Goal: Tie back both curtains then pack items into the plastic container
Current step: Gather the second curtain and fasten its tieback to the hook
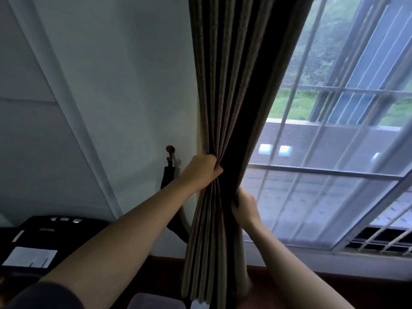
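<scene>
A pale wall (pixel 107 90) fills the left half of the view, with a white moulding strip (pixel 66 108) slanting down across it. Low on the far left sits a black device (pixel 44 233) with a row of small silver buttons and a white paper label on top. Moving right, a round-headed wooden hook (pixel 170 150) is fixed to the wall, and a dark tieback strap (pixel 167 177) hangs from it, trailing down behind the forearm.

Now the left hand (pixel 200 169), just right of that hook: its fingers (pixel 218 169) are curled tight around the near edge of the curtain (pixel 225 85), bunching the pleats into a gathered waist. The curtain, dark brown and heavily folded, hangs down the middle of the view from the top edge to the floor line, pinched narrow at hand height and flaring out again below.

On the curtain's far side, the right hand (pixel 245 208) sits a little lower, fingers wrapped into the fabric's window-side edge; the tips are buried in the folds. So both hands clamp the same bundle, one from each side.

Further right, a window (pixel 334 170) with white grille bars and mesh, greenery beyond it.
</scene>
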A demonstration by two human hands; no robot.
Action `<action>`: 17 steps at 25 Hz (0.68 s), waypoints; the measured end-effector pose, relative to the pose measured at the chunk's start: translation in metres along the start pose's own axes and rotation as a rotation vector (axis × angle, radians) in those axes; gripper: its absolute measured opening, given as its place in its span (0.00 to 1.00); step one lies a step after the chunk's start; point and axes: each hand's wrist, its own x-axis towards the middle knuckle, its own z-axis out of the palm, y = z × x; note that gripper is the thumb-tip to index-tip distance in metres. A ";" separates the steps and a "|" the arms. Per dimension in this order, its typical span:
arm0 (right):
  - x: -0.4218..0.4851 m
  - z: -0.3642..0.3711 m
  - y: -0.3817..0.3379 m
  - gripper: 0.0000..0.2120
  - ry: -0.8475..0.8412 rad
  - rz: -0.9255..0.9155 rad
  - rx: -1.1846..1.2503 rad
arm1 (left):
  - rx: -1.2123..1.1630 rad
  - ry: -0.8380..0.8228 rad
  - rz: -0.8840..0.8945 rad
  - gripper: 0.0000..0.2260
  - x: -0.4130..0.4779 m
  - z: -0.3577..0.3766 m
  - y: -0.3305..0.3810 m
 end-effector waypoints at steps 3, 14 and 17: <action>0.002 0.010 -0.007 0.23 -0.040 -0.060 0.012 | -0.030 -0.025 0.020 0.11 -0.001 0.002 0.004; -0.004 0.027 -0.005 0.30 -0.179 -0.220 -0.032 | -0.051 -0.064 0.038 0.15 -0.001 -0.006 0.007; -0.005 0.029 -0.005 0.32 -0.244 -0.226 -0.021 | -0.003 -0.043 0.066 0.18 -0.003 -0.008 0.014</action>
